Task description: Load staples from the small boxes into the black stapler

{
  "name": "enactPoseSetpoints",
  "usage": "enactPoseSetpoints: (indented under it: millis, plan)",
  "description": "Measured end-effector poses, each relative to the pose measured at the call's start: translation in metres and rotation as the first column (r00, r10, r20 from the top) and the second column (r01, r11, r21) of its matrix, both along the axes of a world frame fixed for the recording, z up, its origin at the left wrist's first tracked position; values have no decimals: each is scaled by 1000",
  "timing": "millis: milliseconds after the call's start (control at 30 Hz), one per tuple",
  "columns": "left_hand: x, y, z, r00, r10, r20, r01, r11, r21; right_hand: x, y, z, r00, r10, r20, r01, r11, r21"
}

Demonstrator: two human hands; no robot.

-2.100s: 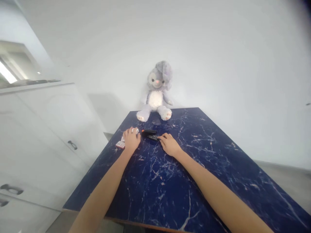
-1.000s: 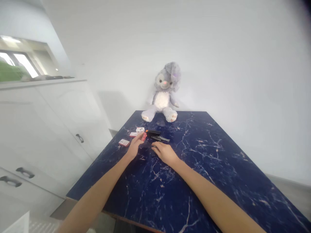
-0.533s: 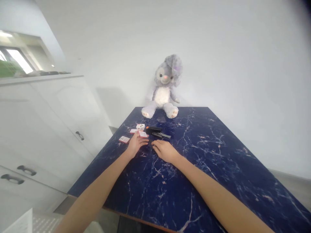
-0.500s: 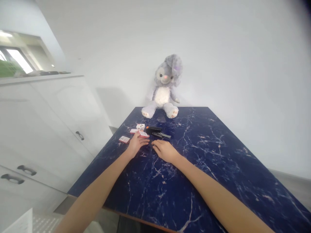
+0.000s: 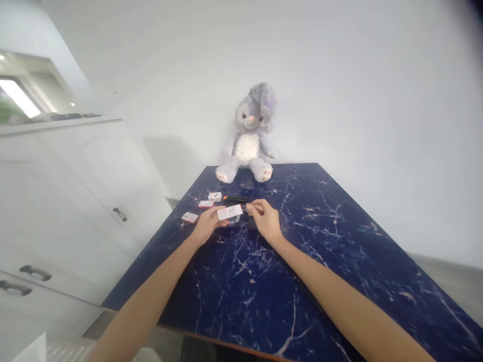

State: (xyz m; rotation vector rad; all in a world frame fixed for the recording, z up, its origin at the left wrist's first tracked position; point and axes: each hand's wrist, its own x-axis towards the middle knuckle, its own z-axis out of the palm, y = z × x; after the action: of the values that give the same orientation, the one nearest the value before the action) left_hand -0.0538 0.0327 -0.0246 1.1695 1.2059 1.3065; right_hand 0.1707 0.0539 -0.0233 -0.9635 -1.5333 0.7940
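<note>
My left hand point(image 5: 206, 224) is closed on a small white cardboard box with red edges point(image 5: 229, 212), raised a little above the table and turned with its printed label towards me. Beside the box's right end, my right hand point(image 5: 265, 220) has its thumb and fingers pinched together; what lies between them is too small to make out. Just behind the held box is a black stapler point(image 5: 237, 199) with an orange end, partly hidden. A short grey metal piece point(image 5: 237, 219) shows below the box.
Left of my hands lie two flat red-and-white boxes, one nearer point(image 5: 189, 217) and one farther point(image 5: 206, 204). A white box point(image 5: 215, 196) stands behind them. A grey plush toy point(image 5: 247, 136) sits at the far edge of the blue marbled table point(image 5: 249, 301). White cabinets point(image 5: 75, 201) stand left.
My left hand has lifted the box and tilted its label towards me. My right hand has come up from the tabletop to the box's right end, fingers now pinched. The view has shifted slightly.
</note>
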Motion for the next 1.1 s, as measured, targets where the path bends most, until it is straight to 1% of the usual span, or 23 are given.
enactPoseSetpoints:
  millis: [67, 133, 233, 300, 433, 500, 533, 567, 600, 667, 700, 733, 800, 867, 933, 1000, 1033, 1100]
  plan:
    - [1, -1, 0, 997, -10, -71, 11, 1000, 10, 2, 1, 3, 999, -10, -40, 8, 999, -42]
    - [5, -3, 1, 992, -26, -127, 29, 999, 18, 2, 3, 5, 998, 26, -56, -28, 999, -43]
    - [10, -6, 4, 987, -38, -159, 45, 998, 41, 1, 6, 4, 997, 29, -66, -31, 999, -21]
    - [11, -6, 4, 988, 2, -153, 10, 997, 76, 1, 8, 2, 999, 19, -50, -20, 1000, -22]
    - [2, 1, 3, 983, 119, -143, -95, 982, 165, 2, 7, 1, 993, 12, 115, -15, 1000, 23]
    - [-11, 6, 4, 967, 140, -213, -92, 971, 222, 2, 4, 1, 977, 25, 211, -39, 997, 64]
    - [-18, 8, 5, 947, 143, -288, -68, 965, 255, 1, 2, 1, 966, 42, 257, -65, 994, 82]
    - [-26, 10, 6, 912, 149, -382, -36, 957, 288, 0, 1, 1, 950, 61, 306, -97, 990, 104]
    - [-34, 11, 7, 859, 161, -486, 3, 948, 318, -1, 1, 0, 929, 78, 362, -133, 983, 128]
    - [-48, 12, 9, 720, 185, -669, 85, 933, 350, -4, 1, -3, 864, 115, 490, -227, 958, 176]
    - [-53, 12, 9, 654, 189, -733, 118, 931, 345, -6, 1, -4, 823, 134, 552, -282, 940, 192]
    - [-57, 12, 9, 604, 186, -775, 138, 933, 332, -8, 2, -6, 783, 153, 603, -333, 921, 200]
    - [-59, 10, 8, 550, 174, -817, 146, 943, 299, -10, 4, -10, 730, 178, 659, -393, 899, 193]
    - [-56, 7, 7, 510, 193, -838, 130, 946, 297, -12, 5, -13, 725, 168, 667, -375, 910, 178]
    - [-50, 3, 8, 446, 212, -869, 137, 944, 300, -12, 5, -16, 741, 133, 658, -319, 932, 171]
    - [-44, -1, 10, 381, 203, -902, 158, 947, 280, -11, 4, -17, 753, 106, 650, -282, 944, 173]
    - [-41, -3, 12, 366, 197, -909, 166, 948, 272, -10, 4, -17, 762, 99, 640, -275, 944, 181]
    - [-36, -5, 14, 369, 200, -908, 176, 944, 280, -9, 3, -15, 801, 88, 592, -268, 937, 223]
